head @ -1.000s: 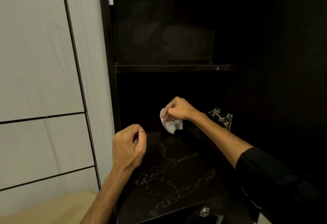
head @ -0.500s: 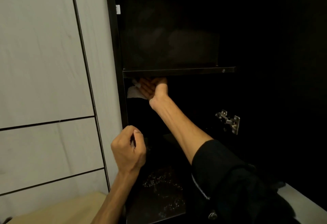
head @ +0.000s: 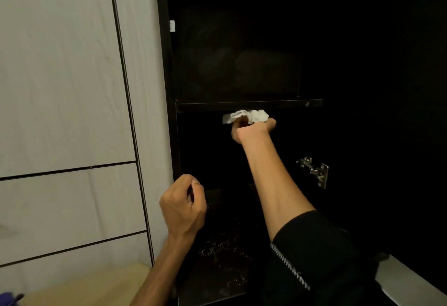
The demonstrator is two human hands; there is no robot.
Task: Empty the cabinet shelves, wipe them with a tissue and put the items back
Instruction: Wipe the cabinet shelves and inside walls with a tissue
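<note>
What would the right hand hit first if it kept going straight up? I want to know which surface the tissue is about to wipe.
Most likely the underside of the upper shelf: the right hand holds the tissue just below its front edge, though contact and depth are unclear.

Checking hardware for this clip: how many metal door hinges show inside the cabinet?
1: a metal hinge on the cabinet's right inner wall, below the shelf edge. Others may be hidden in the dark.

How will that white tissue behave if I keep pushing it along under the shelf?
The tissue is crumpled and bunched in the right hand, so it is probably soft and floppy. A loose end sticks out leftward under the shelf and may drag or fold. It looks thin, so hard rubbing might tear it.
</note>
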